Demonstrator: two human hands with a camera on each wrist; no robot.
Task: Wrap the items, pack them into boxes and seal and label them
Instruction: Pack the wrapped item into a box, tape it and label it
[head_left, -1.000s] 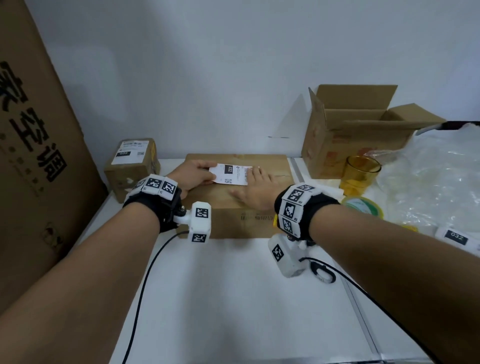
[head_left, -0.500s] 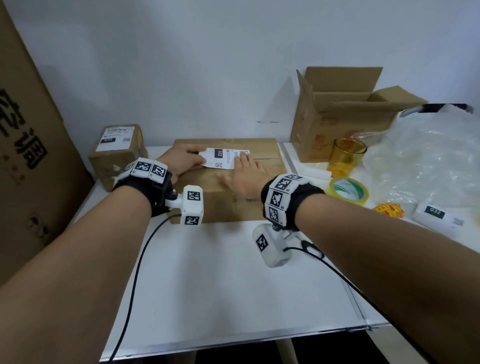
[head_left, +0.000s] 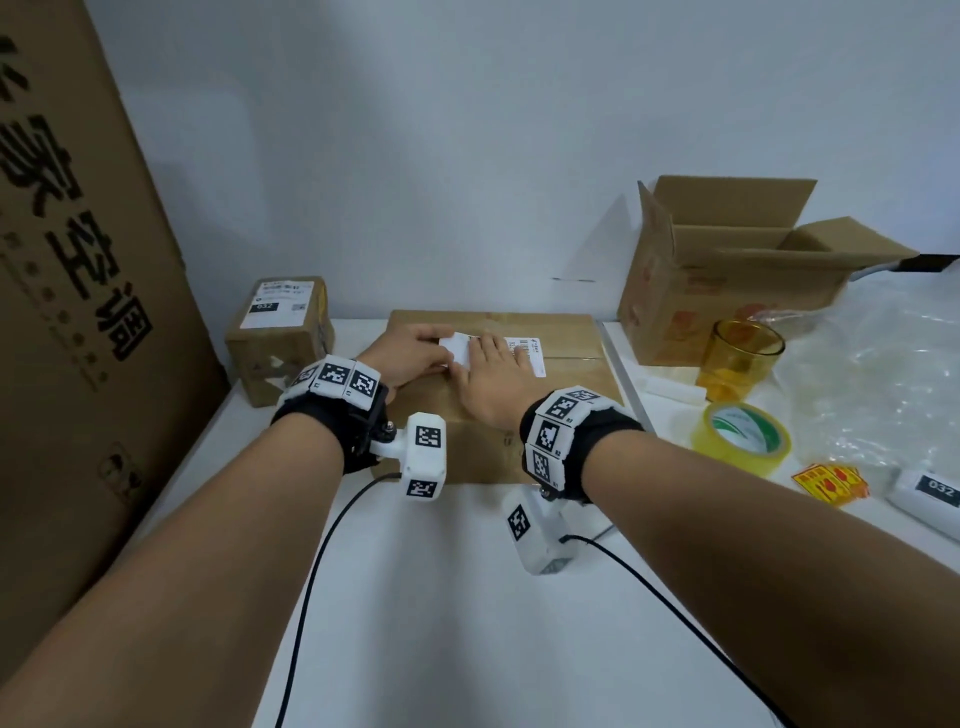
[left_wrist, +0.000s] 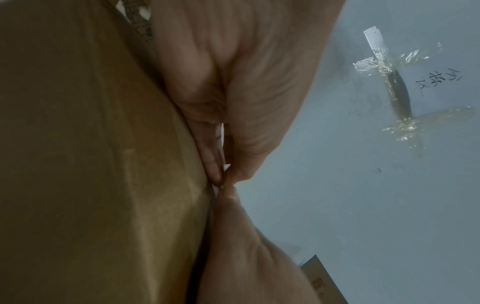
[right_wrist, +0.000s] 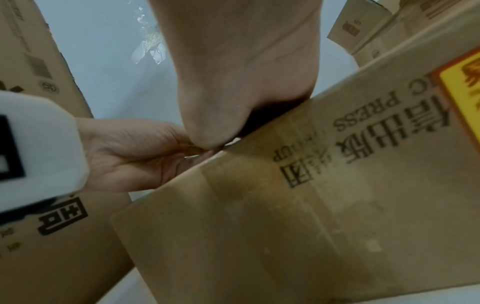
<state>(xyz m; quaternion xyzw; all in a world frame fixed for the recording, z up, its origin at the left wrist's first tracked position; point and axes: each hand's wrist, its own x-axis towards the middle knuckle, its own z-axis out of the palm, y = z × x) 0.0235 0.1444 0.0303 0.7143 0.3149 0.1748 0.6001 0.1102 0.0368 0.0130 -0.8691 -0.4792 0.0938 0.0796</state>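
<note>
A flat, sealed cardboard box (head_left: 569, 382) lies on the white table, with a white shipping label (head_left: 525, 351) on its top. My left hand (head_left: 415, 356) pinches the label's left end between thumb and fingers; the left wrist view shows a thin white edge (left_wrist: 225, 165) caught in that pinch. My right hand (head_left: 491, 376) lies flat over the middle of the label, fingers straight and pressing down. In the right wrist view the palm (right_wrist: 241, 82) bears on the box's top edge (right_wrist: 311, 205). The label's black number patch is hidden under the hands.
A small labelled box (head_left: 280, 332) stands at left beside a tall cardboard sheet (head_left: 78, 312). At right are an open carton (head_left: 727, 270), an amber glass (head_left: 740, 358), a tape roll (head_left: 743, 436), yellow stickers (head_left: 831, 483), a label roll (head_left: 930, 493) and plastic wrap (head_left: 883, 374).
My right hand has slid left along the label, so it now covers the middle and the label's right end shows. My left hand has stayed at the left end.
</note>
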